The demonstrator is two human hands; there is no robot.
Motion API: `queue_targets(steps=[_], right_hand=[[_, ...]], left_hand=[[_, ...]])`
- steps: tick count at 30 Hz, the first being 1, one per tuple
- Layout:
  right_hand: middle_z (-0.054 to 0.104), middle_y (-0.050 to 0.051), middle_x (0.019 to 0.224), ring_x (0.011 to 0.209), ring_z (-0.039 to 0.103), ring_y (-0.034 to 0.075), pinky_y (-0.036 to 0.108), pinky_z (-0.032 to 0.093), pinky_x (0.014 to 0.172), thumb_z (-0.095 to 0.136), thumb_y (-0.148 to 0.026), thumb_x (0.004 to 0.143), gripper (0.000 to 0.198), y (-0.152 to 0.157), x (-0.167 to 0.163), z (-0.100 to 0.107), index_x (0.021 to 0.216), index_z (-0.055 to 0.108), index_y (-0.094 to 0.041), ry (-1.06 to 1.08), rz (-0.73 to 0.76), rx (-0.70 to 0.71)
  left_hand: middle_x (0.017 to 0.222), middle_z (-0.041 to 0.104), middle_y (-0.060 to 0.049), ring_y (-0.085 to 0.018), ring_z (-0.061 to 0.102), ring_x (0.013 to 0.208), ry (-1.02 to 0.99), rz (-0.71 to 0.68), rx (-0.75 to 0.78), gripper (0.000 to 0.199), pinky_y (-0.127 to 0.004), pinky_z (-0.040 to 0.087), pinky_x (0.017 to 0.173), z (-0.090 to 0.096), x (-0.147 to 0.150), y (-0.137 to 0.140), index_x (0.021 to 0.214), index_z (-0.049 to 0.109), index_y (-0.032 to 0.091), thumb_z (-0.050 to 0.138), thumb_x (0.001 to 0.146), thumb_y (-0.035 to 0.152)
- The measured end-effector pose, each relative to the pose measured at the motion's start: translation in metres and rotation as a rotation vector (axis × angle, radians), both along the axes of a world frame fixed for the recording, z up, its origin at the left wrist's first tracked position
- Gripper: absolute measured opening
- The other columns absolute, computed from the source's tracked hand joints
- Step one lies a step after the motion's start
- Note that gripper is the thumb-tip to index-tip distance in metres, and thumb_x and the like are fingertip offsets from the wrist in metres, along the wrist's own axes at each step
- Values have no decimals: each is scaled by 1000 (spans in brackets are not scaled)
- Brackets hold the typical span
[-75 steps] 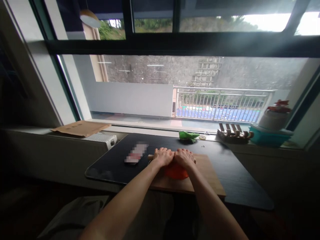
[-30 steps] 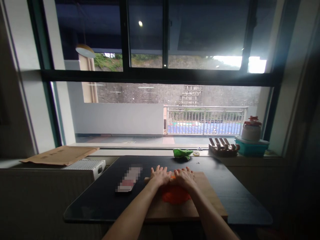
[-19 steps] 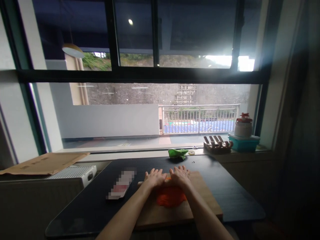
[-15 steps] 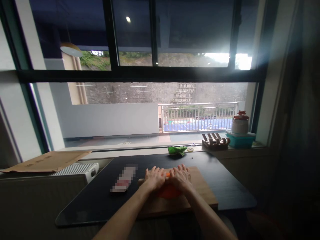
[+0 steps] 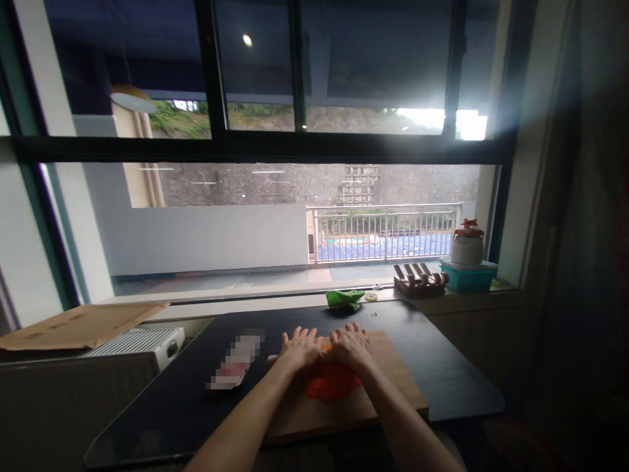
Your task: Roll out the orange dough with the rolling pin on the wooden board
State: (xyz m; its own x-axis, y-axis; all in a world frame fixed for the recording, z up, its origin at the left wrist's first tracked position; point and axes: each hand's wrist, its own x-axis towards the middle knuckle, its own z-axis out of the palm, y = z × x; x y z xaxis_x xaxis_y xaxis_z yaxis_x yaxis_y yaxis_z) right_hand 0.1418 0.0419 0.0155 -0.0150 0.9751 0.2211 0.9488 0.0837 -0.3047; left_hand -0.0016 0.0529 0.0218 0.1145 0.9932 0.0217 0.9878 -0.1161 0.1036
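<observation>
My left hand (image 5: 301, 347) and my right hand (image 5: 350, 344) lie side by side, palms down, with fingers stretched forward and apart. Both press on a rolling pin whose pale end (image 5: 272, 360) sticks out left of my left hand; the hands hide most of it. Beneath the pin, a flattened bright orange sheet of dough or clay (image 5: 333, 384) spreads on a wooden board (image 5: 396, 370). A bit of orange also shows between the hands.
The board rests on a dark table (image 5: 457, 380). A blurred-out phone-like object (image 5: 236, 364) lies left, with a green cloth (image 5: 344, 299) at the back edge. The windowsill holds a brown slatted rack (image 5: 420, 280), a teal box (image 5: 469, 275) and a jar (image 5: 466, 249). A radiator (image 5: 142, 341) stands left.
My hands have moved slightly forward over the board, away from me, and more of the orange sheet shows behind them. The whole view has shifted a little.
</observation>
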Motion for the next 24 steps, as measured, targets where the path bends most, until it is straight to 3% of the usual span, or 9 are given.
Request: queue_targets(steps=[4,8,12,17,21,24], right_hand=[[57,14,124,124,40,31,50,31,97,33,-45,90,45,33,0,3,106,66,-20,26,-18,-72],[56,14,125,122,41,31,49,32,96,31,-46,90,47,40,1,1,109,64,-19,34,-21,-96],[56,14,124,124,40,31,50,29,98,33,-46,90,45,20,0,-1,106,65,-20,28,-21,-63],[56,11,125,128,35,27,44,24,103,32,-40,92,40,-24,2,-5,103,66,-22,5,6,27],[52,6,132,132,31,25,40,22,105,28,-38,95,41,-53,5,-10,107,64,-24,-12,54,95],[53,6,131,131,32,25,40,22,105,28,-37,95,41,-56,5,-12,106,65,-25,-22,54,117]], left_hand=[[137,44,-10,-28,44,123,-9,68,8,46,-56,34,101,-3,-1,35,128,46,20,53,88,43],[135,45,-10,-27,46,120,-15,77,-6,44,-54,37,99,-4,-2,42,127,47,20,53,88,41],[139,44,-10,-28,40,127,-13,35,-25,47,-57,30,104,-3,-2,19,129,46,21,47,90,47],[143,42,-9,-28,28,136,12,-27,37,53,-58,14,110,-2,-1,-27,136,42,21,21,94,44],[145,40,-8,-26,26,137,13,-66,93,58,-51,13,112,-3,-3,-55,138,40,20,19,91,48],[145,40,-8,-26,25,138,13,-63,101,60,-51,14,112,-2,-3,-59,138,40,21,18,90,49]])
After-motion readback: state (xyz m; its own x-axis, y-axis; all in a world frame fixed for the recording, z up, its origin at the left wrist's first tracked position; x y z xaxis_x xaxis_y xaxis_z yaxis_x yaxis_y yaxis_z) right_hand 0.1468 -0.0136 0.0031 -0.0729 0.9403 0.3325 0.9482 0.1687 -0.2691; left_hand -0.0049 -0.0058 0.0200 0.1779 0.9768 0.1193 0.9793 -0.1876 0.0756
